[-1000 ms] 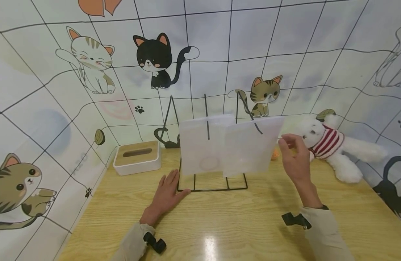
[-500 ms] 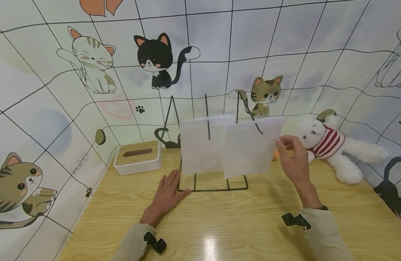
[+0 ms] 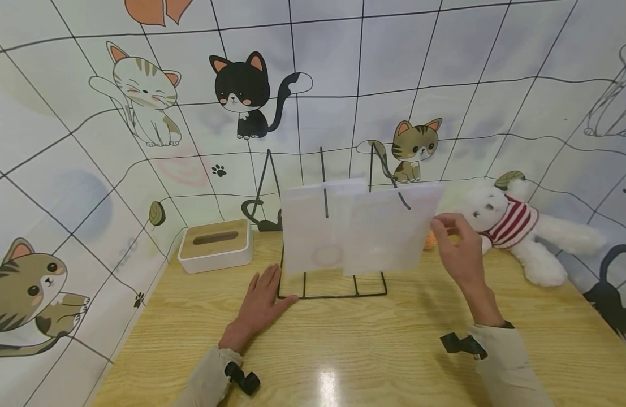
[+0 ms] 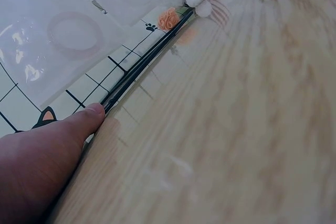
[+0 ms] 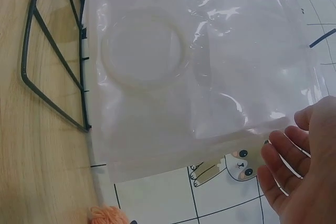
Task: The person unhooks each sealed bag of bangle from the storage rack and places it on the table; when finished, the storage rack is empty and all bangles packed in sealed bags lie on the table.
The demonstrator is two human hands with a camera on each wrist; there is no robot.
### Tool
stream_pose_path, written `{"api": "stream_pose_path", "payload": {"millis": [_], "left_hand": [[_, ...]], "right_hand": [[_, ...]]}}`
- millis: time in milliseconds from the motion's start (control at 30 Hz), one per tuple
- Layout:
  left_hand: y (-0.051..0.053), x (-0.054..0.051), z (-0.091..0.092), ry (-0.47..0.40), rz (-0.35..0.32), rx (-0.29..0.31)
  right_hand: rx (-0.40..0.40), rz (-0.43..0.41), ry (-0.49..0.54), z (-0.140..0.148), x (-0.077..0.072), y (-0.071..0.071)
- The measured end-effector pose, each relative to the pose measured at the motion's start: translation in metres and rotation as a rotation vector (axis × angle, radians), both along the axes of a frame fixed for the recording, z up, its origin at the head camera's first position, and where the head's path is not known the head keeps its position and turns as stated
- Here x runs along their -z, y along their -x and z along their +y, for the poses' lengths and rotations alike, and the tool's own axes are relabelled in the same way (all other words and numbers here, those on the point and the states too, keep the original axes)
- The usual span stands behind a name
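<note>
Two clear plastic bags hang on a black wire rack [image 3: 320, 297], overlapping. One is the left bag [image 3: 307, 232], the other the right bag [image 3: 384, 232]. A faint ring shape shows through the plastic. My right hand [image 3: 460, 243] seems to pinch the right bag's right edge between thumb and index finger. In the right wrist view the other fingers [image 5: 281, 156] of that hand are loosely bent. My left hand [image 3: 262, 302] lies flat on the table at the rack's front left corner. Its thumb [image 4: 89, 119] touches the rack's base in the left wrist view.
A white tissue box [image 3: 216, 254] with a wooden lid stands left of the rack. On the right a white plush toy [image 3: 521, 232] in a striped top leans on the wall. An orange flower-like ball [image 3: 430, 241] is partly hidden. Cat-print cloth covers the wall behind.
My right hand has moved slightly left to the bag's edge. The right bag's lower end has swung a little left. My left hand and the rack have stayed in place.
</note>
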State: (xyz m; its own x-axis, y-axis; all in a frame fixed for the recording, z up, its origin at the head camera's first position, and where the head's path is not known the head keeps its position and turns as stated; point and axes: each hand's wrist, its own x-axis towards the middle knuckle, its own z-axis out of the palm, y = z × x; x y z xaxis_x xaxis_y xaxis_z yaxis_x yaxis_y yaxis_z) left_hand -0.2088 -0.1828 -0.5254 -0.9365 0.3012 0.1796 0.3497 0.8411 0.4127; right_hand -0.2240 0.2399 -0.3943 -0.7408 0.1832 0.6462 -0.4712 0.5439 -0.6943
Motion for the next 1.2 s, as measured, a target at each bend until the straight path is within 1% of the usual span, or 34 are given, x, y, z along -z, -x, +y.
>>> {"api": "stream_pose_path", "payload": {"millis": [233,467,633,767,900,1000,1067,1200], "left_hand": [[0.001,0.0,0.0,0.006,-0.004,0.0],[0.001,0.0,0.0,0.014,-0.002,-0.003],[-0.001,0.001,0.0,0.007,0.005,-0.002],[-0.001,0.0,0.0,0.002,-0.001,-0.003],[-0.001,0.0,0.0,0.012,-0.01,-0.006],[0.0,0.0,0.0,0.015,0.002,-0.003],[0.0,0.0,0.001,0.012,0.005,0.0],[0.0,0.0,0.001,0.012,-0.003,-0.001]], "right_hand": [[-0.043,-0.047,0.062,0.004,-0.003,0.0],[-0.058,-0.061,0.069,0.002,-0.005,-0.003],[-0.079,-0.053,0.077,-0.002,-0.007,-0.006],[-0.075,-0.049,0.076,-0.005,-0.011,-0.01],[-0.047,-0.043,0.093,-0.008,-0.016,-0.012],[-0.018,-0.032,0.105,-0.011,-0.02,-0.015],[-0.013,-0.025,0.113,-0.012,-0.023,-0.017],[-0.051,0.007,0.121,-0.014,-0.026,-0.02]]}}
